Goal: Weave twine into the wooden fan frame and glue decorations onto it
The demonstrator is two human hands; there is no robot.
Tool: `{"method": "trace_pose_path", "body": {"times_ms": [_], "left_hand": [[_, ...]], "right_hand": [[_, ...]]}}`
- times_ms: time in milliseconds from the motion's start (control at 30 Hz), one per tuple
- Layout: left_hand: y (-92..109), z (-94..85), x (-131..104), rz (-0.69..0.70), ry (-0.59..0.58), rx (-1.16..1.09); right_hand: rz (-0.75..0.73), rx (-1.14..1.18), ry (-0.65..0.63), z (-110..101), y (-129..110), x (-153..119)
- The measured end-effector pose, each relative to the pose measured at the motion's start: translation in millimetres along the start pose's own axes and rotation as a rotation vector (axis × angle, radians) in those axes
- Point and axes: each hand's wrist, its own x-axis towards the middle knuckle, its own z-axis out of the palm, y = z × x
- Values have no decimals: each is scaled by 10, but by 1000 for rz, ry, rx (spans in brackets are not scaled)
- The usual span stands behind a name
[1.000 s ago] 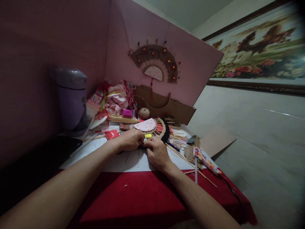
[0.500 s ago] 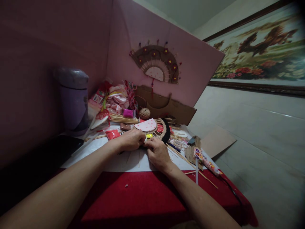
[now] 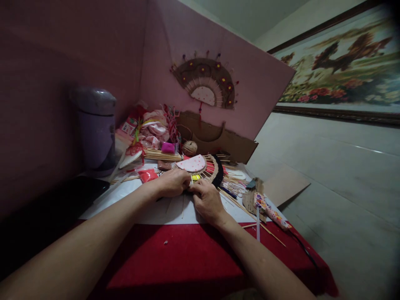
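Note:
A half-round craft fan [image 3: 218,171] lies on white paper [image 3: 118,201], with thin sticks radiating from a pink dotted half-circle [image 3: 194,163] and a black outer band. At its near edge my left hand [image 3: 175,183] has its fingers closed on the rim. My right hand [image 3: 206,199] pinches the same rim right beside it, fingertips almost touching the left ones. Exactly what part of the edge they grip is hidden by the fingers. Just beyond them a yellow piece [image 3: 196,178] shows between the sticks.
A floral-wrapped glue gun [image 3: 272,212] rests on corrugated cardboard at the right. Behind are a twine ball [image 3: 189,148], bundled sticks [image 3: 162,155], a pink packet [image 3: 168,148] and heaped fabric [image 3: 154,129]. A purple container [image 3: 97,137] stands left; a finished fan [image 3: 204,81] hangs on the pink board.
Almost nothing differs. Both hands stay at the fan's near edge with only a very slight shift of the fingers.

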Motion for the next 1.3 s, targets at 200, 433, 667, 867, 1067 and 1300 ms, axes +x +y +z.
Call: {"method": "trace_pose_path", "body": {"times_ms": [200,433,667,867,1067,1300], "left_hand": [[-7,9,-4,12,17,4],[-27,32,2,18,22,4],[-30,32,3,12,17,9],[-29,29,6,18,21,-6],[-51,48,11,17,30,-23],[-115,54,13,41,13,-92]], "right_hand": [[-10,4,3,7,5,-9],[-7,4,5,3,-3,-9],[-1,6,-7,-3,-8,-6],[5,1,-6,6,-4,0],[5,15,-1,6,-3,0],[7,46,28,16,2,-1]]}}
